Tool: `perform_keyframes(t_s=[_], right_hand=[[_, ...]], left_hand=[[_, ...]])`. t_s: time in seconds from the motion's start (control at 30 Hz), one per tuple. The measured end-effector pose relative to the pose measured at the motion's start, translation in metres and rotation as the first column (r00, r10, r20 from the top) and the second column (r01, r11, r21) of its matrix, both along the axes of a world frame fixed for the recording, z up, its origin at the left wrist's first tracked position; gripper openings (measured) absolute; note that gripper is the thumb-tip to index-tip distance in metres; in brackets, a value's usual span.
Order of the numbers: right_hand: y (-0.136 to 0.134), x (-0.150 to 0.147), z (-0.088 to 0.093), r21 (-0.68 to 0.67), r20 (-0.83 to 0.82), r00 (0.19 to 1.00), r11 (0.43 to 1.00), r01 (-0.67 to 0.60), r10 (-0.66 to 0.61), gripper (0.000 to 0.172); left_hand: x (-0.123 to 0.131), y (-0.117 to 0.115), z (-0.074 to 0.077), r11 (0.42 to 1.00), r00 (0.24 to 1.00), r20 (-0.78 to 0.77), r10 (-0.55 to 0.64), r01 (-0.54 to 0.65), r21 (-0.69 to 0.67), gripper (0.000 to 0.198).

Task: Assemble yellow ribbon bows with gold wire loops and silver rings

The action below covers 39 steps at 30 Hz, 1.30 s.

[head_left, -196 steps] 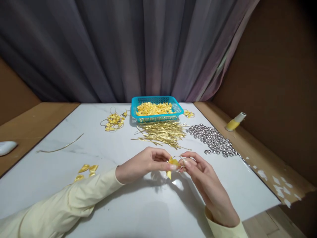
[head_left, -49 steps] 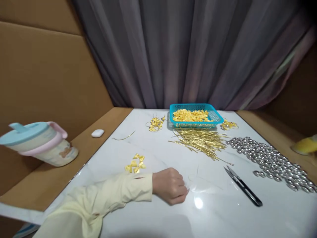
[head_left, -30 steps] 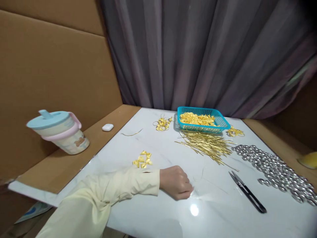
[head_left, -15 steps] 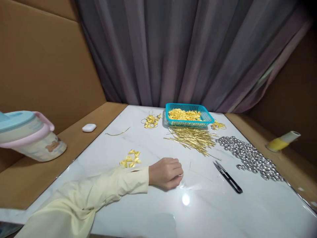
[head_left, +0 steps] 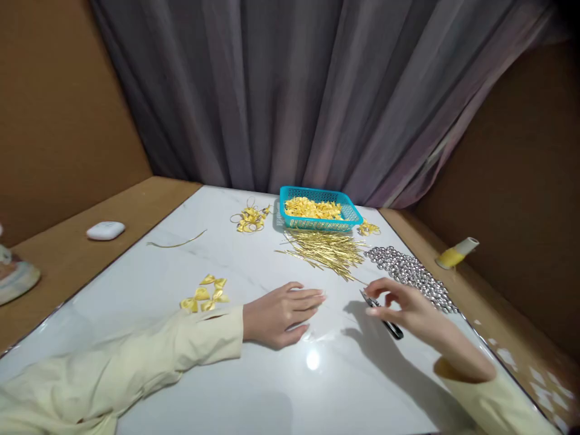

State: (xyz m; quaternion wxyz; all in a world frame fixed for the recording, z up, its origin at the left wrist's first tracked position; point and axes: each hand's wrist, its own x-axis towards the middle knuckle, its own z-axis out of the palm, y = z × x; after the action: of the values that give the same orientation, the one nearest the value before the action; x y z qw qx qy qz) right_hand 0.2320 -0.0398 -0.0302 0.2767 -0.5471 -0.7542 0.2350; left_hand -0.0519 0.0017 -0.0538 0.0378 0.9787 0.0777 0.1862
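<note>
My left hand (head_left: 283, 317) lies flat on the white tabletop (head_left: 254, 386), palm down, with its fingers stretched out. To its left rest several yellow ribbon bows (head_left: 205, 294). Above a pair of thread snips (head_left: 385, 323) with black handles hovers my right hand (head_left: 401, 305), its thumb and fingers curved and apart with nothing seen between them. It partly covers the snips. Just beyond those fingers spreads a pile of gold twist ties (head_left: 328, 251), and to the right lies a heap of shiny silver beads (head_left: 410, 272).
A blue basket (head_left: 317, 225) of yellow bows stands at the back. Finished-looking bow pieces with loops (head_left: 251, 219) lie left of it, and more bow pieces (head_left: 369, 228) lie right. One single tie (head_left: 179, 243), a white case (head_left: 106, 230) and a yellow-and-white tube (head_left: 457, 254) sit farther out.
My right hand has come into view from the right, over the snips. My left hand has gone from curled to flat. The view has shifted, so the table's things appear farther left.
</note>
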Motion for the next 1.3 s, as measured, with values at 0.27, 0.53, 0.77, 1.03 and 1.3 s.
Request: perform_keyframes(t_s=[0.27,0.53,0.77,1.03,1.3], right_hand=[[0.021,-0.046,-0.045,-0.087,-0.035,0.998,0.995,-0.046,0.043,0.021],[0.020,-0.078,-0.039,0.017,-0.021,0.994,0.995,-0.103,0.103,0.013],[0.034,-0.063,-0.034,0.089,-0.037,0.978,0.975,-0.204,0.208,0.013],[0.050,-0.064,-0.045,-0.042,-0.178,0.955,0.967,-0.250,0.239,0.015],[0.045,-0.064,-0.036,-0.071,-0.354,0.915,0.970,-0.233,0.193,0.014]], left_hand=[[0.000,0.002,-0.006,0.999,0.999,-0.019,0.026,-0.027,-0.045,0.033],[0.001,0.003,-0.006,0.995,0.999,-0.005,0.051,-0.051,-0.084,0.030],[0.001,0.001,-0.001,0.987,0.997,-0.026,0.070,-0.073,-0.141,0.034],[0.000,0.002,-0.001,0.951,0.989,-0.011,0.149,-0.146,-0.272,0.041],[-0.001,0.004,0.001,0.825,0.962,-0.026,0.273,-0.248,-0.507,0.040]])
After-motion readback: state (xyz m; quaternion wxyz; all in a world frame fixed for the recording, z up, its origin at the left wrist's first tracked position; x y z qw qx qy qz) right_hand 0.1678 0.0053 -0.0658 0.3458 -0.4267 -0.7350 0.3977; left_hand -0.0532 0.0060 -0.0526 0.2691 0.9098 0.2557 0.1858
